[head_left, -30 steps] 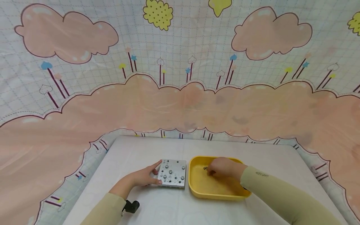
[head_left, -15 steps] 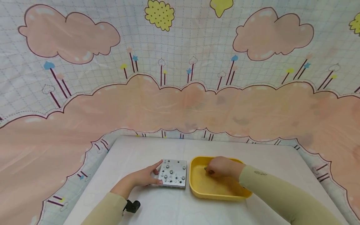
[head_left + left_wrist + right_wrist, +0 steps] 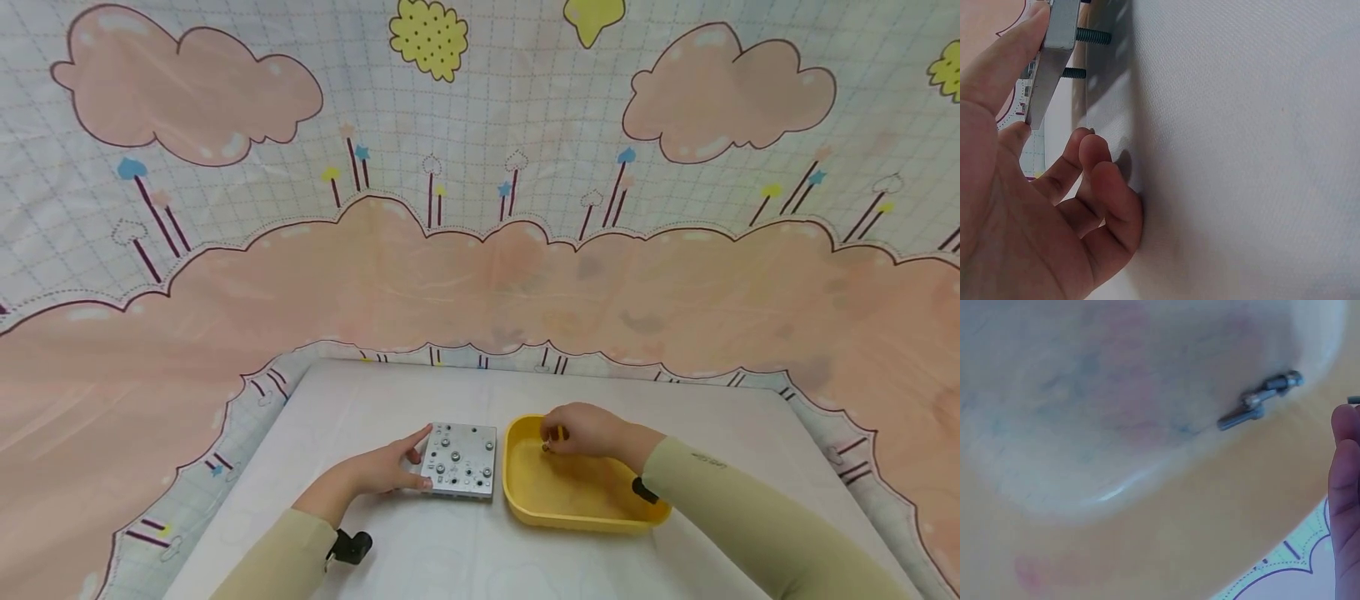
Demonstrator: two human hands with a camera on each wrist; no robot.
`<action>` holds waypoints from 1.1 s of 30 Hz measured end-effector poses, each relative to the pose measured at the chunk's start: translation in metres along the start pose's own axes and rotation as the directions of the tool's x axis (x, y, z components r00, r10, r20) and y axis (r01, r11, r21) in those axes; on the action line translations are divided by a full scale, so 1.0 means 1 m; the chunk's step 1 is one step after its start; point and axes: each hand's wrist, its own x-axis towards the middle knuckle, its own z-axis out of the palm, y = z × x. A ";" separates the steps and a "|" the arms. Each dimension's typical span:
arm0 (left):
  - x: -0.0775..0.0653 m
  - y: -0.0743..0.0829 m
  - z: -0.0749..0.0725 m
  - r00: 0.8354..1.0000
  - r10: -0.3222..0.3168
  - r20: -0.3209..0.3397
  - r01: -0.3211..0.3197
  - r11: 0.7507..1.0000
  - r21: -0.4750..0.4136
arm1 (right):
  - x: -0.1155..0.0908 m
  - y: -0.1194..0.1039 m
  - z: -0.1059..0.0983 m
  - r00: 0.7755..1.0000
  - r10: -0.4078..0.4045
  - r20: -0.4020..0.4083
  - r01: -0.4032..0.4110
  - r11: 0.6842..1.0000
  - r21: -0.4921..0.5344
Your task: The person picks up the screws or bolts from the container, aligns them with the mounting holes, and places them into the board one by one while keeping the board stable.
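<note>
A big cloth [image 3: 480, 283] hangs behind everything, with pink clouds and yellow shapes on it. In front of it is the white bench [image 3: 375, 396], and the cloth runs along its far edge and down both sides. Two pale green sleeves [image 3: 750, 517] reach in over the bench. The yellow tray [image 3: 577, 523] sits a bit nearer the bench's right edge than its left. Just beside it, on the side toward the bench's left edge, is the gray plate [image 3: 468, 442], with small gaps around it to the tray. The left hand [image 3: 386, 469] holds the plate by its left side, thumb and pointer spread wide at the two corners, and its other fingers are bent loosely. The right hand [image 3: 588, 429] is over the tray, near its far left corner, with its fingers close together, pinching a small dark screw [image 3: 1354, 400]. Only the tip of that screw shows. A black bit [image 3: 351, 547] sticks out by the left wrist. Some screws [image 3: 1257, 403] lie in a little heap in the tray. Thin bolts [image 3: 1093, 36] poke out under the plate.
</note>
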 end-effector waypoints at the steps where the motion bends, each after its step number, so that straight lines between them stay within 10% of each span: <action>1: 0.000 0.000 0.000 1.000 0.000 -0.001 0.000 1.000 0.001 | 0.001 -0.001 -0.001 1.000 0.007 -0.009 -0.007 1.000 0.023; 19: 0.001 -0.004 0.000 1.000 0.010 -0.004 -0.010 0.999 0.032 | 0.046 -0.042 -0.009 0.998 0.059 -0.022 -0.043 0.888 0.457; 33: 0.003 -0.004 -0.001 1.000 -0.001 0.014 0.000 1.000 0.027 | 0.095 -0.064 -0.013 0.997 0.071 0.042 -0.082 0.895 0.438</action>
